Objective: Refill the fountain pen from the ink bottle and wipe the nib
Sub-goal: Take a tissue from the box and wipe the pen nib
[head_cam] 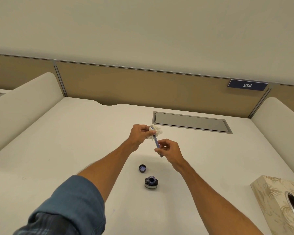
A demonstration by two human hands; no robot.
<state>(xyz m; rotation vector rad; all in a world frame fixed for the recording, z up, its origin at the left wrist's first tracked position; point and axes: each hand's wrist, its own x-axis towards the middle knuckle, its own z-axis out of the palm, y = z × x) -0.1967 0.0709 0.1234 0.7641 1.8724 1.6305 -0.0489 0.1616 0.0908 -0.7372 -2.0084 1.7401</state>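
The fountain pen (pixel 156 142) is pinched at its rear by the right hand (pixel 169 150), its nib wrapped in a tissue (pixel 155 131) gripped by the left hand (pixel 139 134). The ink bottle (pixel 151 182) (uncapped, below the forearms) could be toppled by a lowered arm.

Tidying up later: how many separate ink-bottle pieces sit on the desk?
2: the open dark glass ink bottle, nearest the camera, and its round dark cap, just beyond it to the left. Nothing seems hidden.
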